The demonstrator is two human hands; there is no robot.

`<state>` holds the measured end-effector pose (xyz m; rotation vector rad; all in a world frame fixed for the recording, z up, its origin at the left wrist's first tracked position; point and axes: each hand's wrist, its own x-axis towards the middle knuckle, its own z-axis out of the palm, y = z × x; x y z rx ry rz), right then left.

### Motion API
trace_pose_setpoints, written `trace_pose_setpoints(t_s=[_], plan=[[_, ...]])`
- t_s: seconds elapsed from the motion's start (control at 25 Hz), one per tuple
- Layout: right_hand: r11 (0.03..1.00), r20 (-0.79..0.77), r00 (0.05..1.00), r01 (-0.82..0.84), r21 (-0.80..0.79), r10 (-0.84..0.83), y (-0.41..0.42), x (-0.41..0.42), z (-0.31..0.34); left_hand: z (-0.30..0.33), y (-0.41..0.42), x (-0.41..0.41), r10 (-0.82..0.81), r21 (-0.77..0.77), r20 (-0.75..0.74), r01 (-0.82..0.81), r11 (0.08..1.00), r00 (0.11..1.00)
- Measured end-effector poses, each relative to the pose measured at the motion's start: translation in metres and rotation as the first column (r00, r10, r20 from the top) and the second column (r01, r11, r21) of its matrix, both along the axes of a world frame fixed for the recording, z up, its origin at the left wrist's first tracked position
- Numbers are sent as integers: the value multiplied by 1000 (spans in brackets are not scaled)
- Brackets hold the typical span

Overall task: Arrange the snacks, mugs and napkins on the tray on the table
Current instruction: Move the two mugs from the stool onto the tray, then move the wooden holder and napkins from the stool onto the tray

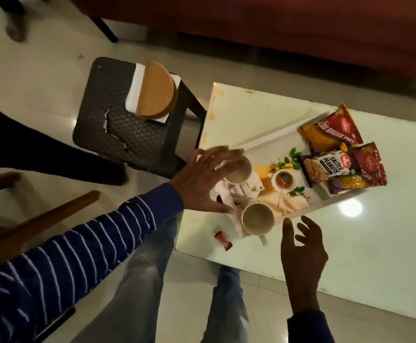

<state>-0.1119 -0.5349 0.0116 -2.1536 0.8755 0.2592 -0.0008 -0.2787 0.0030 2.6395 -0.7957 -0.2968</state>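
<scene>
The left hand (208, 179) is gripping a tilted mug (239, 169) over the tray's (271, 139) left end, fingers curled round its rim; a loose hold is risking a drop onto the napkins (223, 191) beneath. A second mug (257, 219) is sitting at the tray's near edge, handle overhanging the desk (375, 243), liable to tip. The right hand (303, 248) is hovering beside the tray, fingers spread and empty. Snack packets (338, 154) are lying at the tray's right end.

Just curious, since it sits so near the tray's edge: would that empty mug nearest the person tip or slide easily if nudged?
The mug looks empty, so probably light. It stands upright and seems to overhang the tray corner, so a nudge might tip it off. It is likely ceramic and breakable.
</scene>
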Motion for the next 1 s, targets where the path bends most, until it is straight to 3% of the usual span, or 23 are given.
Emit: trace_pose_setpoints(t_s=[0.12,0.24,0.4,0.68,0.84,1.0], plan=[[997,132,988,-75,-1,74,37,45,9,9,51,22,331,-145,76,-318,937,941],[989,229,965,-141,33,130,86,93,15,11,102,48,586,-325,-2,-554,766,810],[957,308,921,-276,88,237,182,151,10,0,169,91,777,-269,-70,-762,589,626],[917,163,964,-251,310,209,308,221,-40,-36,221,145,838,-191,-259,-876,442,480],[944,115,983,-168,286,140,326,242,-58,-49,228,151,765,-139,-402,-860,491,502],[928,103,992,-103,358,71,329,247,-53,-49,221,148,700,-148,-502,-848,509,508]])
